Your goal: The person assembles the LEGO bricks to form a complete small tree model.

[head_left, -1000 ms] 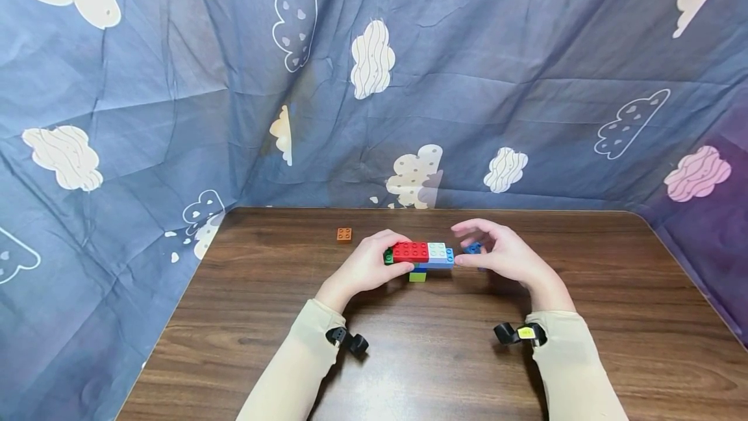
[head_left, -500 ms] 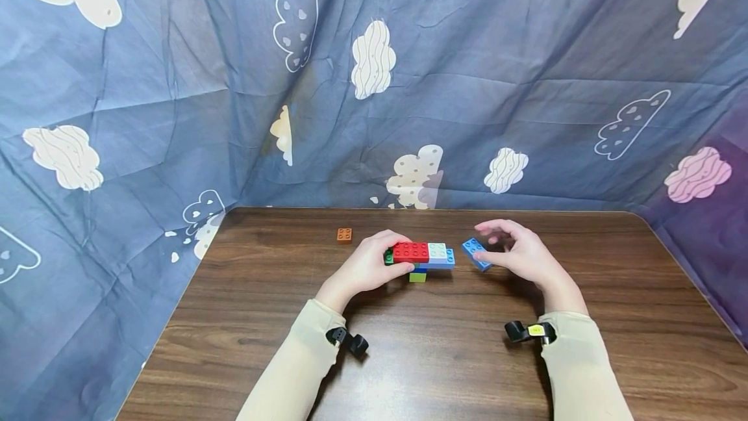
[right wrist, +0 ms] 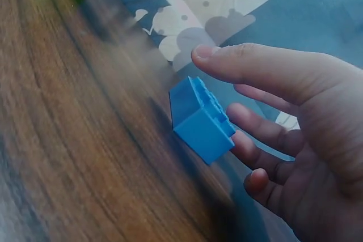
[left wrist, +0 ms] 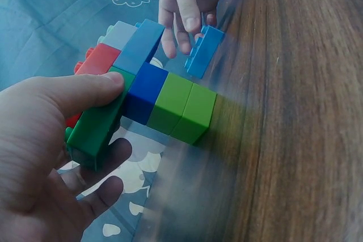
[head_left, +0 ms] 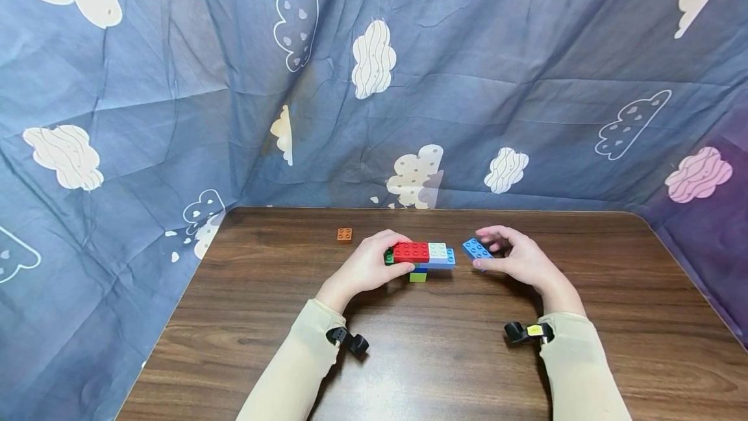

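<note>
The left wrist view shows two lime bricks (left wrist: 180, 107) ending the one brick assembly (head_left: 411, 252), whose green brick (left wrist: 99, 120) the left hand (head_left: 365, 266) pinches; only the head view shows one orange brick (head_left: 344, 234). The right hand (head_left: 521, 258), thumb and fingers apart, frames one loose blue brick (right wrist: 201, 126) on the table (head_left: 444, 349)

text: none legible | yellow label (head_left: 534, 330) on black right-wrist camera (head_left: 513, 332): print too small to read
</note>
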Motion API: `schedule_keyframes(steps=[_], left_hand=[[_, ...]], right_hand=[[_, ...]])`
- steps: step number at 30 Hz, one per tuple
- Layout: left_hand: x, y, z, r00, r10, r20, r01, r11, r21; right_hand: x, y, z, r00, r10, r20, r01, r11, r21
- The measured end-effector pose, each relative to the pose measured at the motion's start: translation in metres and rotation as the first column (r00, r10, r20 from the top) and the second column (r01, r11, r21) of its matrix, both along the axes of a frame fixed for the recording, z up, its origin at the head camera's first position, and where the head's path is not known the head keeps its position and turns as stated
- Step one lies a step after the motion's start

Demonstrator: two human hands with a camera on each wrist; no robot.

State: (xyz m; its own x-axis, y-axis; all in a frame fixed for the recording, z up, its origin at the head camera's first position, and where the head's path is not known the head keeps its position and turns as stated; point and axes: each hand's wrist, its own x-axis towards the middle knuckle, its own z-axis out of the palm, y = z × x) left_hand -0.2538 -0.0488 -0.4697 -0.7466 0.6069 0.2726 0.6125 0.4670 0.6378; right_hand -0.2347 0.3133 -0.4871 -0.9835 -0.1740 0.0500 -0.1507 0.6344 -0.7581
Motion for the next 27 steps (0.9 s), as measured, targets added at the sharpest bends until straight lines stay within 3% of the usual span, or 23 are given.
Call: schedule_keyframes(steps=[27], left_hand=[[0.000, 0.000, 0.000, 1.000, 0.008, 0.002, -0.008, 1.000, -0.007]], right_hand=[[-0.004, -0.001, -0.012, 1.000, 0.000, 0.004, 0.000, 0.999, 0.043]])
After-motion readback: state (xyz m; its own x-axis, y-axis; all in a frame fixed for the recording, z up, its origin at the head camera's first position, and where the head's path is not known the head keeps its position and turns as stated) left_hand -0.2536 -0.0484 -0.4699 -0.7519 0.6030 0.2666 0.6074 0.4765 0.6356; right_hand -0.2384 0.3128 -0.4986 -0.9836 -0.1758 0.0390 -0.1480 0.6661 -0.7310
